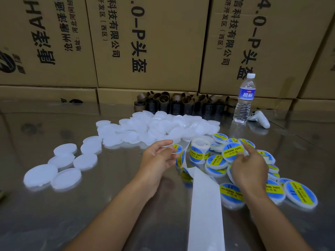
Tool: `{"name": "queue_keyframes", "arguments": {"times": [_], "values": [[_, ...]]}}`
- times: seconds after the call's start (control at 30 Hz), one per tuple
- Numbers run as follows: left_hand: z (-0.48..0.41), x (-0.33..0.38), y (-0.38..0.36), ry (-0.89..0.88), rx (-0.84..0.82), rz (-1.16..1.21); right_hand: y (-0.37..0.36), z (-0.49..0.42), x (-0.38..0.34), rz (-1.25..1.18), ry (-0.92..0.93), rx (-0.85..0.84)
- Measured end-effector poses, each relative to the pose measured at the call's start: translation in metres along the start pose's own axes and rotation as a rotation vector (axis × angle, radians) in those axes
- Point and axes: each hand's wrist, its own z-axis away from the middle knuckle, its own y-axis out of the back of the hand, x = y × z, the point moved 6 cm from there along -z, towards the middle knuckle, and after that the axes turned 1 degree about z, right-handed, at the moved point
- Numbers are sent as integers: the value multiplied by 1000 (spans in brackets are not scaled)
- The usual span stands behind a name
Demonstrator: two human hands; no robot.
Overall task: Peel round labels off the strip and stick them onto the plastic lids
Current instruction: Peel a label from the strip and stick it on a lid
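**Sticking labels, hands either side of the label roll [200, 151]**

Pinches the strip [204, 205] just left of the roll with the left hand [159, 158]. Grips one labelled lid [233, 153] just right of the roll with the right hand [249, 169], hands apart. Shows one capped water bottle [244, 100] behind and right of the roll, contents clear, and closed cardboard boxes [150, 42] farther behind, contents hidden. Counts about seven loose plain lids [65, 149] far left of the roll, plus an uncountable heap [163, 127] just behind.
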Motion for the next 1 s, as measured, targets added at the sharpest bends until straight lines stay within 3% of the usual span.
{"name": "queue_keyframes", "arguments": {"times": [0.33, 0.43, 0.57, 0.73, 0.9, 1.0], "values": [[-7, 1, 18, -32, 145, -60, 9, 4, -2, -31, 1, 117], [-14, 2, 25, -121, 211, -261, 9, 8, -10, -40, 68, 121], [-31, 12, 27, -237, 244, -504, -8, 20, -28, -41, 234, -25], [-64, 15, 13, -344, 163, -914, -19, 28, -36, -45, 334, -96], [-88, 0, -7, -258, 57, -1171, -23, 28, -37, -66, 363, -143], [-93, -3, -11, -244, 77, -1318, -23, 28, -37, -81, 372, -150]]}}
